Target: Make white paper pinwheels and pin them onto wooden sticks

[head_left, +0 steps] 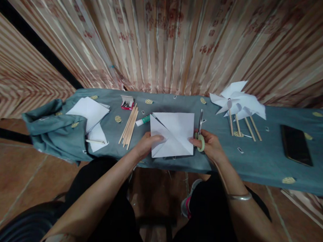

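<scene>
A square sheet of white paper (174, 130) is held up over the table's front edge. Diagonal creases cross it, and a slit runs from its upper left corner toward the middle. My left hand (146, 143) pinches the left side, thumb on top. At the right edge my right hand (210, 145) grips the paper too, with a pair of scissors (201, 142) in its fingers. The scissors have pale green handles, and their blades point away from me. Just beyond the paper's left edge lies a green and white glue stick (144, 120).
Left of the paper are several wooden sticks (129, 128), a small red box of pins (127, 103) and stacked white paper (87, 111). Finished paper pinwheels (237, 99) and a black phone (296, 145) lie to the right. A curtain (165, 45) hangs behind the cloth-covered table (259, 158).
</scene>
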`<state>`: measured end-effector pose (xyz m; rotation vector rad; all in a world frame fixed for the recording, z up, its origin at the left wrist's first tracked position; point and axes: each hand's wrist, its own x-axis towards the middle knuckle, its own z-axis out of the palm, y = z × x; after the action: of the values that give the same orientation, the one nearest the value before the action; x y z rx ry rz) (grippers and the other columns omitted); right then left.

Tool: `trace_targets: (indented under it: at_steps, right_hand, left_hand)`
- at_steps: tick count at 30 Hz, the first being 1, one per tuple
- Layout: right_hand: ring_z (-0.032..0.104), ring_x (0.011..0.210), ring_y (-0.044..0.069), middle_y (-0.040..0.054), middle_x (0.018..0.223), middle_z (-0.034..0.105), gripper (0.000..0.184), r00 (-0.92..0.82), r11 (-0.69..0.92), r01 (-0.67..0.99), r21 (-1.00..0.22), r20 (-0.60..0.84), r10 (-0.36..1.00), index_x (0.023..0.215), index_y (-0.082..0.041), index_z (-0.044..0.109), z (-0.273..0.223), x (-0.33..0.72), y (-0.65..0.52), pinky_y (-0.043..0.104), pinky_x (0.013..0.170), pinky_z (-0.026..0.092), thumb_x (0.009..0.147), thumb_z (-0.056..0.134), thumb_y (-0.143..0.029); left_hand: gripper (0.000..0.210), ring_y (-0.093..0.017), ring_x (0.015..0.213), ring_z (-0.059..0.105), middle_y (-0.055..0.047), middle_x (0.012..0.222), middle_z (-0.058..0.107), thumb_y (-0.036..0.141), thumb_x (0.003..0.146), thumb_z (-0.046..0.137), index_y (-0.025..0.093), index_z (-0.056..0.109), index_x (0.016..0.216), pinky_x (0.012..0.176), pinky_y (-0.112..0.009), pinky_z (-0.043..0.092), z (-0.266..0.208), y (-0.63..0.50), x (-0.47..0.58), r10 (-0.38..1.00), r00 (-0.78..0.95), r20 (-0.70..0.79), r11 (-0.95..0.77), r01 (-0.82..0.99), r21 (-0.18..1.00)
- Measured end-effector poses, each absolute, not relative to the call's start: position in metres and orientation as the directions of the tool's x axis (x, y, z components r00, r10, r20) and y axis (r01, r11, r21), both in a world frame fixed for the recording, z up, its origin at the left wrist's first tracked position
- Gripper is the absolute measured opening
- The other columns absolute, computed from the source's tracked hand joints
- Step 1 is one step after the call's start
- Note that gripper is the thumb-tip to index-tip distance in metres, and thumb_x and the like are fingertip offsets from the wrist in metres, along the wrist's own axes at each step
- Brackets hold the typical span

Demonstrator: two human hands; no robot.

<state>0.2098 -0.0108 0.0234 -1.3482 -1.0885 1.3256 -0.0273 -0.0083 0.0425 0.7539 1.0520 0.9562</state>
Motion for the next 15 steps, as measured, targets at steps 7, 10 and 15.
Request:
trace_targets:
  at_steps: [7, 10, 15]
  right_hand:
    - [0.054, 0.062, 0.012, -0.0054, 0.069, 0.063, 0.049, 0.231, -0.183, -0.18, -0.967, -0.222, 0.947, 0.081, -0.023, 0.065, 0.019, 0.192, -0.008, 0.028, 0.063, 0.046, 0.043, 0.09, -0.039]
    - [0.056, 0.063, 0.012, -0.0051, 0.07, 0.064, 0.048, 0.244, -0.152, -0.192, -0.97, -0.197, 0.95, 0.082, -0.022, 0.063, 0.017, 0.183, -0.01, 0.027, 0.063, 0.046, 0.044, 0.089, -0.038]
    - [0.061, 0.067, 0.017, -0.0008, 0.074, 0.069, 0.046, 0.123, -0.153, -0.117, -0.981, -0.167, 0.978, 0.087, -0.021, 0.063, 0.014, 0.169, -0.016, 0.03, 0.063, 0.048, 0.055, 0.084, -0.045]
  left_hand:
    - [0.062, -0.031, 0.111, 0.063, -0.014, 0.116, 0.07, 0.07, 0.065, 0.068, 0.019, 0.073, 0.1, 0.085, -0.04, 0.052, 0.046, -0.004, -0.026, 0.894, 0.331, -0.301, 0.43, -0.448, 0.784]
    - [0.057, -0.029, 0.11, 0.063, -0.014, 0.118, 0.069, 0.055, 0.061, 0.081, 0.018, 0.071, 0.105, 0.084, -0.036, 0.051, 0.042, -0.009, -0.018, 0.902, 0.319, -0.29, 0.402, -0.378, 0.834]
    - [0.047, -0.023, 0.087, 0.067, -0.011, 0.1, 0.074, 0.033, 0.055, 0.087, 0.014, 0.071, 0.095, 0.077, -0.034, 0.052, 0.029, -0.017, 0.001, 0.934, 0.187, -0.305, 0.351, -0.312, 0.883]
